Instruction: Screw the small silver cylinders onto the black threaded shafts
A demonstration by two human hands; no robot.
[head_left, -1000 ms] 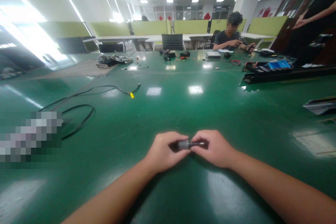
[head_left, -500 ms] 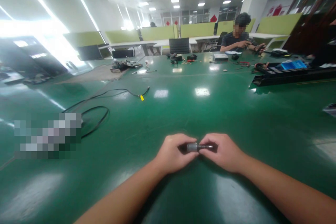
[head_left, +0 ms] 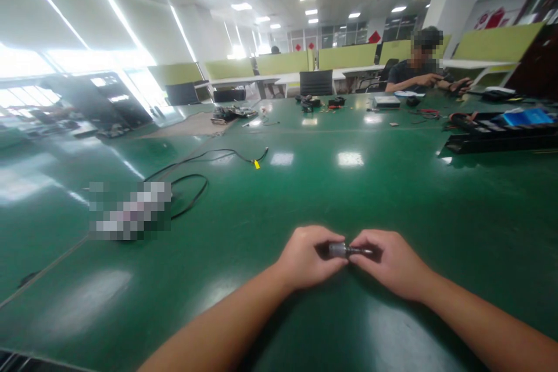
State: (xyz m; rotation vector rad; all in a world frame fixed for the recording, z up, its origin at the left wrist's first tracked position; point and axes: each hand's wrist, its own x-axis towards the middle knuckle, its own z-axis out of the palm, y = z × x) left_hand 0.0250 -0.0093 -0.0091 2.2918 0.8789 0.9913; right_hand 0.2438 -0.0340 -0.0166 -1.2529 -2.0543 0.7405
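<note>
A small metal cylinder (head_left: 344, 250) is held just above the green table (head_left: 305, 186), its long axis lying level and running left to right across the view. The thicker grey barrel end is turned toward the left hand (head_left: 307, 257), and the thinner dark shaft end points toward the right hand (head_left: 392, 261). The left hand is closed around the barrel end, fingers curled in and thumb pressed to the part. The right hand is likewise clenched on the shaft end, pinched between thumb and fingertips. The two hands are nearly touching, with only a short stretch of the cylinder shown between them. Relative to the cylinder, a black cable (head_left: 204, 158) with a yellow tag is lying well apart to the far left, and a seated person (head_left: 418, 72) is working at the far right end of the table.
</note>
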